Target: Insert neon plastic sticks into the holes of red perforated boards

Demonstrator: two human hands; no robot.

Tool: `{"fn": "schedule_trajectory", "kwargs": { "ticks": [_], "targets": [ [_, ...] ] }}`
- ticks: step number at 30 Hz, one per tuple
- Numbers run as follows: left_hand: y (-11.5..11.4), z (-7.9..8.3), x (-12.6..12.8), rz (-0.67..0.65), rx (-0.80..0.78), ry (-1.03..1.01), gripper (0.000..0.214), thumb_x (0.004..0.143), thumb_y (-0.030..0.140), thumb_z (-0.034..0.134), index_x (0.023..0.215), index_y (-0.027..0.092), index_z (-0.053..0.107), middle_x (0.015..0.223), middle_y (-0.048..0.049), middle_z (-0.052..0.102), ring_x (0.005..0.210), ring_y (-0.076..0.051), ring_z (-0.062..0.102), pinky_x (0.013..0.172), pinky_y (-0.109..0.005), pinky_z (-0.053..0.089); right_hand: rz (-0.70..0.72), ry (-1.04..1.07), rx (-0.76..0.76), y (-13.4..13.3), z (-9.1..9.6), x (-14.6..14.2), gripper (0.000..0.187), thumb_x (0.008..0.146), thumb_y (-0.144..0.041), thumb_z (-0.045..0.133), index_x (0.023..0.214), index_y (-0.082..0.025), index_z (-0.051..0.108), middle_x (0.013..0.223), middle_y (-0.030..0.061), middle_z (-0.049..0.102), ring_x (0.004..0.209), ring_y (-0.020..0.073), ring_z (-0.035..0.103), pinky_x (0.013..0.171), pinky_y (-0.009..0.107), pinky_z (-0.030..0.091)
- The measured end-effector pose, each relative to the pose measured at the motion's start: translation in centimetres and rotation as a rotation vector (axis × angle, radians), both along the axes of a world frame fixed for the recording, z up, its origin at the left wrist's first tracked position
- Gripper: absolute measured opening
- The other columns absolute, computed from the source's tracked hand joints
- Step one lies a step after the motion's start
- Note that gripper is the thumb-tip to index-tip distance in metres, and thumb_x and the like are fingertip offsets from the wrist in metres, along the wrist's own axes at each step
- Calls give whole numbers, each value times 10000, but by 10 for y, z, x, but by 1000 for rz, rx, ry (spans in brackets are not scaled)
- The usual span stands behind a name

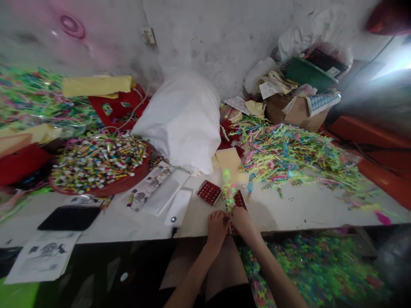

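At the table's front edge my left hand (217, 227) and my right hand (242, 221) meet with curled fingers. A yellow-green twisted strip (228, 190) runs up and away from between them, its lower end pinched in my right hand. My left fingertips press close beside that end; what lies in them is hidden. Partly under my right hand is a dark red perforated tray (239, 199). A second red tray (208, 192) lies just left of the strip.
A red basin (139, 176) of small colourful capped pieces stands left. Behind is a white sack (186, 124). A colourful strip pile (285, 152) covers the right side. A white power bank (180, 207) and black phone (69, 218) lie near the front edge.
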State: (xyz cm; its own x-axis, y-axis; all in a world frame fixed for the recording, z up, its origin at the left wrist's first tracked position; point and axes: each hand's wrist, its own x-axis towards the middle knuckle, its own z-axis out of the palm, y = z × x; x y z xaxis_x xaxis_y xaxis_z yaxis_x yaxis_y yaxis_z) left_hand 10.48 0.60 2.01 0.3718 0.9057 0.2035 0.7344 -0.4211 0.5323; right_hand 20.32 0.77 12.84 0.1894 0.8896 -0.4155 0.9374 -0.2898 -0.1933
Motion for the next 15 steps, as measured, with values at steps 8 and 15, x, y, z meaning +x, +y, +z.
{"fn": "schedule_trajectory", "kwargs": {
  "ticks": [8,15],
  "targets": [
    [-1,-8,2,45,-11,-24,66,813,139,517,852,170,560,885,-48,605,870,-220,532,793,-380,413,-47,20,-9,2,-11,-3,265,881,-196,464,989,-63,666,982,209,681,952,280,648,747,306,467],
    [-5,-9,3,76,-32,-64,172,767,85,544,906,187,546,943,-31,607,920,-206,539,849,-365,402,-42,38,-6,3,-13,-2,297,885,-193,438,1076,-90,641,1010,182,680,961,255,647,768,295,468]
  ]
}}
